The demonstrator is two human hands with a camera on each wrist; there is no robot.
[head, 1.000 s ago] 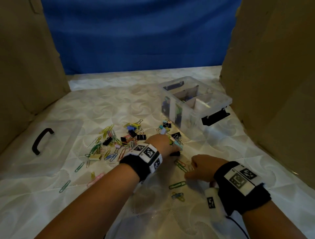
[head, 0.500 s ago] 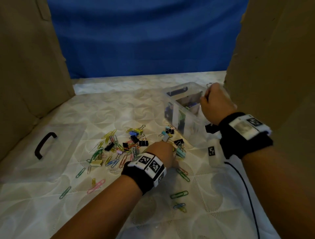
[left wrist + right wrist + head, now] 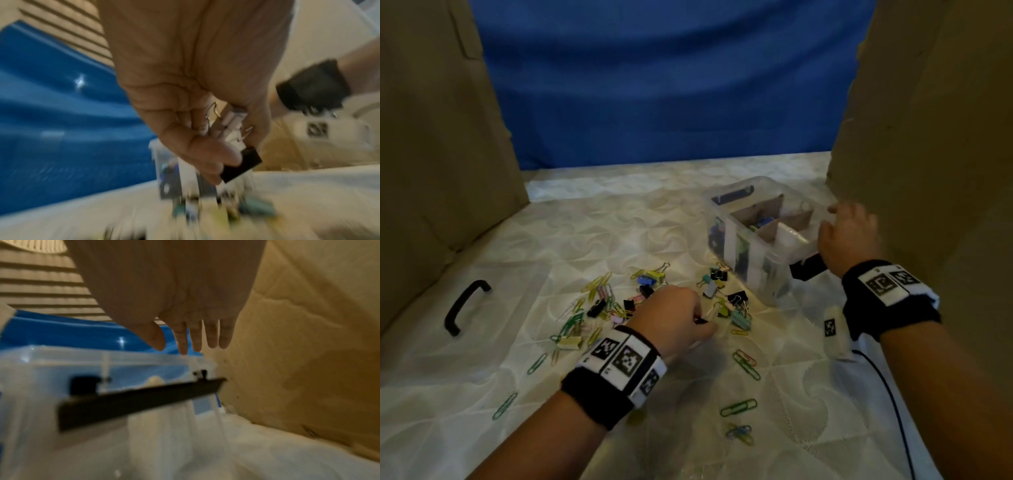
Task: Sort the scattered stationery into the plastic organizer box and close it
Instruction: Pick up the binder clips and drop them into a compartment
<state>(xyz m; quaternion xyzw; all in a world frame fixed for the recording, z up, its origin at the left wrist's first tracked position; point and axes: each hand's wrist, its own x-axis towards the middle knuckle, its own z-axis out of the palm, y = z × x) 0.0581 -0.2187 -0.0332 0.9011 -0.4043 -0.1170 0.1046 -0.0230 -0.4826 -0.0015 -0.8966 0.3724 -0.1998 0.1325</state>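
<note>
The clear plastic organizer box [image 3: 748, 253] stands open on the quilted surface, its cardboard dividers showing. Its black latch [image 3: 139, 402] hangs on the near side. My right hand [image 3: 847, 233] hovers at the box's right rim with straight, empty fingers [image 3: 211, 335]. My left hand [image 3: 674, 317] is low over the pile of binder clips and paper clips [image 3: 619, 305], and it pinches a black binder clip [image 3: 240, 164] between thumb and fingers. More colored paper clips [image 3: 738, 407] lie nearer to me.
The box's clear lid with a black handle [image 3: 464, 306] lies flat at the left. Brown cardboard walls [image 3: 928, 137] stand on both sides, the right one close to the box. A blue cloth [image 3: 661, 85] hangs behind. A black cable [image 3: 890, 404] trails by my right wrist.
My right hand went from the paper clips near me up to the box and now sits at its right rim with fingers spread. My left hand stayed at the pile.
</note>
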